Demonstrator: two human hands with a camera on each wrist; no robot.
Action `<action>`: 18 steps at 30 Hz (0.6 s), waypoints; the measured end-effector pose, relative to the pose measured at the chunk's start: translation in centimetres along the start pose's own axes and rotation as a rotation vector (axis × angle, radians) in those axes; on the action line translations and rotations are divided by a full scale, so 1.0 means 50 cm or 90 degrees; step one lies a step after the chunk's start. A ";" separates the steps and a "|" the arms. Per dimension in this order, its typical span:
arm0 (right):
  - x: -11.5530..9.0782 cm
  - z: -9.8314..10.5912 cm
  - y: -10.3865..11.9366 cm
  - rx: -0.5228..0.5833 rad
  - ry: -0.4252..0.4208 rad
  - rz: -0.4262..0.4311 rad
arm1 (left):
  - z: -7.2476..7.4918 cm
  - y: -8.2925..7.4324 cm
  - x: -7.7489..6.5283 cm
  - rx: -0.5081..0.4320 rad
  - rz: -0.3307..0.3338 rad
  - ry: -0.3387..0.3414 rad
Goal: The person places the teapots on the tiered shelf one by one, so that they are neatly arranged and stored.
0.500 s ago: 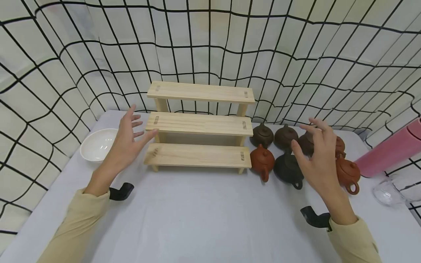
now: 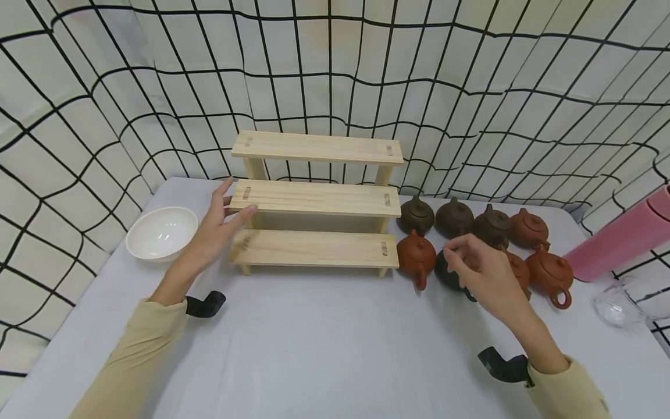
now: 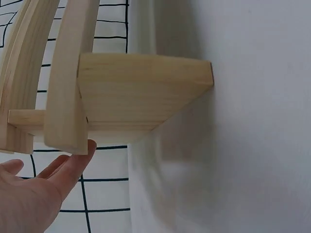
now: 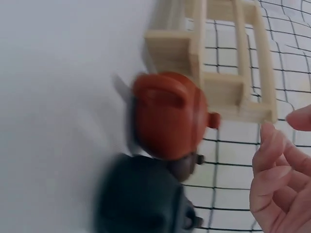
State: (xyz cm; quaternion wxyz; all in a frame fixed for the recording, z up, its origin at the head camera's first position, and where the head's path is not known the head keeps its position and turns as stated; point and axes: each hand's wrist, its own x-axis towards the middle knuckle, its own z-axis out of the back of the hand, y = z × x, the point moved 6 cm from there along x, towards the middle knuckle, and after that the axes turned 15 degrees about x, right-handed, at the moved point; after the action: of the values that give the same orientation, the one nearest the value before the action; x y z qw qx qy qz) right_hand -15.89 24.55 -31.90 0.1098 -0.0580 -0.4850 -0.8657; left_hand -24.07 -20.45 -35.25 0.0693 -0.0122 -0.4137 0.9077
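Right hand, fingers loosely bent, holding nothing, hangs above the dark teapot, far nearer it than the left hand. Red clay teapot just beside, handle toward the person, between it and three-tier wooden stand. Left: fingers loosely extended, touching middle tier's left end.

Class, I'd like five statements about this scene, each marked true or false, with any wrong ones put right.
1. The wooden stand has three tiers. True.
2. The teapots are all on the wooden stand. False: they are on the white tabletop, right of the wooden stand.
3. The left hand is at the wooden stand's left end. True.
4. The right hand grips the white bowl. False: the right hand is among the teapots.
5. The pink cylinder is right of the teapots. True.
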 end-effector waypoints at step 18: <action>-0.031 -0.095 -0.074 0.063 0.147 -0.196 | -0.017 0.002 0.018 -0.061 -0.001 0.035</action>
State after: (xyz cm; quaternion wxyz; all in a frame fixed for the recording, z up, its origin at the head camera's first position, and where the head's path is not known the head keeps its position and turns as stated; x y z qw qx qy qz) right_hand -15.28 22.55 -37.76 0.0336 0.1221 -0.5140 -0.8484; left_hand -24.91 -19.76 -35.84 0.0809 -0.0398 -0.4545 0.8862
